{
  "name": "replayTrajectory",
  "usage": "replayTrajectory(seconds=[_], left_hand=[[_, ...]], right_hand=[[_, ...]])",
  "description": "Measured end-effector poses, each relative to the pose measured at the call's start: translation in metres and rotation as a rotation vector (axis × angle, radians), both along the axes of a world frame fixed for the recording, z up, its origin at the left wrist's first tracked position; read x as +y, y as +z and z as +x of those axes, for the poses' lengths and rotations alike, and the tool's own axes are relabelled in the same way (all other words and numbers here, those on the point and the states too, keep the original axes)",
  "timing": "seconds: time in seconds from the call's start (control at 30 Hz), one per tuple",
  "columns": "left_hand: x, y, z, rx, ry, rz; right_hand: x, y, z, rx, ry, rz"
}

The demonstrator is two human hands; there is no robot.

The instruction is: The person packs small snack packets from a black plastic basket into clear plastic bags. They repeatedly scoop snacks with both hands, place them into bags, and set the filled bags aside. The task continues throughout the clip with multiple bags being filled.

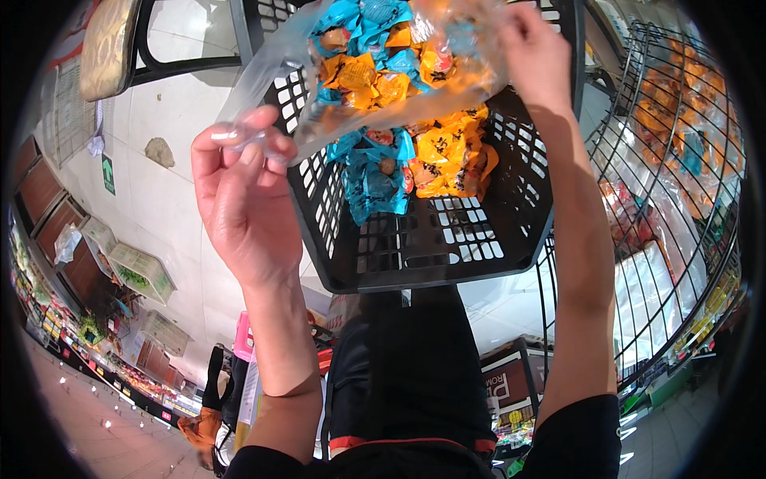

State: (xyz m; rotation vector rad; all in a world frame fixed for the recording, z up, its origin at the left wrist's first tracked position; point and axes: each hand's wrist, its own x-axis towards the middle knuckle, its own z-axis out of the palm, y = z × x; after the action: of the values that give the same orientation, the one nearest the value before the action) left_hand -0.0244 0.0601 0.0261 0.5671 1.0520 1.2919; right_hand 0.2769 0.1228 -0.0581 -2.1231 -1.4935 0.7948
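Observation:
A clear plastic bag (383, 117) is stretched between my hands over a black plastic basket (383, 274) with slotted walls. My left hand (245, 191) pinches one edge of the bag between thumb and fingers. At the upper right, my right hand (532, 60) grips the bag's other side; its fingertips are partly hidden in the plastic. Small blue and orange wrapped packets (359, 78) show through and behind the film. Below the bag, a blue packet (377, 179) and several orange packets (452, 155) rest in the basket.
On the right a black wire cage (628, 197) holds more orange packets (658, 114). A padded chair (111, 48) stands at the upper left on the pale tiled floor (197, 120). Left of me are plastic crates (140, 272). Behind, a person in orange (203, 428) is in the aisle.

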Motion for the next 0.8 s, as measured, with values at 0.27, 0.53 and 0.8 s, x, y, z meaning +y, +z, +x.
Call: replayTrajectory(seconds=[0.27, 0.53, 0.8], left_hand=[[-0.014, 0.002, 0.011, 0.089, 0.040, -0.146], [-0.021, -0.004, 0.008, 0.237, 0.024, -0.156], [-0.016, 0.001, 0.012, 0.211, 0.021, -0.188]], right_hand=[[-0.080, 0.019, -0.015, 0.649, -0.256, 0.480], [-0.148, -0.094, -0.124, 0.127, 0.460, -0.255], [-0.147, -0.104, -0.163, -0.204, 0.395, -0.437]])
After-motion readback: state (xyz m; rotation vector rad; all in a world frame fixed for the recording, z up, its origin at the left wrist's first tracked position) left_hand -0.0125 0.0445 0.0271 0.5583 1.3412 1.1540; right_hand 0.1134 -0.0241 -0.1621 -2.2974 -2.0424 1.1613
